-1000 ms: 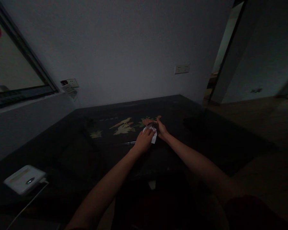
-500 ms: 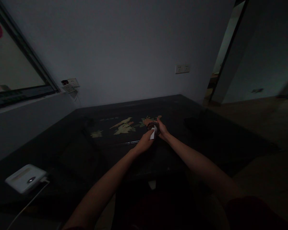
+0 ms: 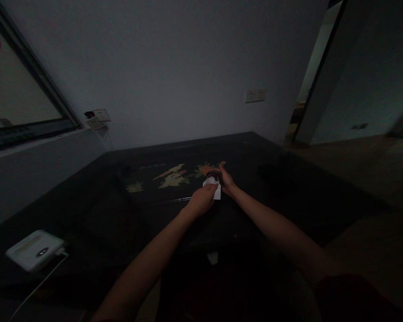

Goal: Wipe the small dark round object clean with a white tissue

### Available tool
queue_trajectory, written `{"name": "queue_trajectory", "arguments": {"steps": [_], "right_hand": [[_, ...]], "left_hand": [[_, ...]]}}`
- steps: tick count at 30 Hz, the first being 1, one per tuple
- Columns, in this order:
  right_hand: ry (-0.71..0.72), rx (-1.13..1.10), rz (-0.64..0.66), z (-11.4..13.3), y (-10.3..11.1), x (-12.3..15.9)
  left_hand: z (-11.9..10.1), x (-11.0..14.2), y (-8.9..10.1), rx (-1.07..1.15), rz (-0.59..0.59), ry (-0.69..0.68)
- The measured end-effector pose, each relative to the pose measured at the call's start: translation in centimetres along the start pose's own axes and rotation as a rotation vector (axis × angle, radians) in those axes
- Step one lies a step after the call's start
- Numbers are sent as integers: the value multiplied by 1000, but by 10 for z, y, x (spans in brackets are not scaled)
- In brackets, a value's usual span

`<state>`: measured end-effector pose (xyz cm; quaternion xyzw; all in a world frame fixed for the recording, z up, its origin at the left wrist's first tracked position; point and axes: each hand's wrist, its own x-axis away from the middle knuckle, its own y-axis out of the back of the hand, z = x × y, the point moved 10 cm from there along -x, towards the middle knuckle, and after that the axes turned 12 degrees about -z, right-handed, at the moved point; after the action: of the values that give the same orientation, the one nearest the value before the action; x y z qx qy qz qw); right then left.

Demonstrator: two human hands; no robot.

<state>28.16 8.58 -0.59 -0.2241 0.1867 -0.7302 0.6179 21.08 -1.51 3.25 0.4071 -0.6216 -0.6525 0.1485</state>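
While fingers [image 3: 208,187] pinch it, white sheet [image 3: 217,192], square-cornered, overlapping dark rounded object [image 3: 216,174].

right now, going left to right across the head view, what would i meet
White box, corner wall socket, bird design, left hand, white paper, right hand, double wall socket, doorway.
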Motion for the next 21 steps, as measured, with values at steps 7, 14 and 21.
{"name": "queue_trajectory", "arguments": {"steps": [7, 14, 21], "right_hand": [[-7, -8, -32, 1, 4, 1], [-14, -4, -35, -1, 5, 0], [-10, 25, -5, -3, 2, -1]], "left_hand": [[2, -3, 1, -177, -139, -87], [1, -4, 2, -119, -104, -61], [6, -4, 0, 325, -124, 80]]}}
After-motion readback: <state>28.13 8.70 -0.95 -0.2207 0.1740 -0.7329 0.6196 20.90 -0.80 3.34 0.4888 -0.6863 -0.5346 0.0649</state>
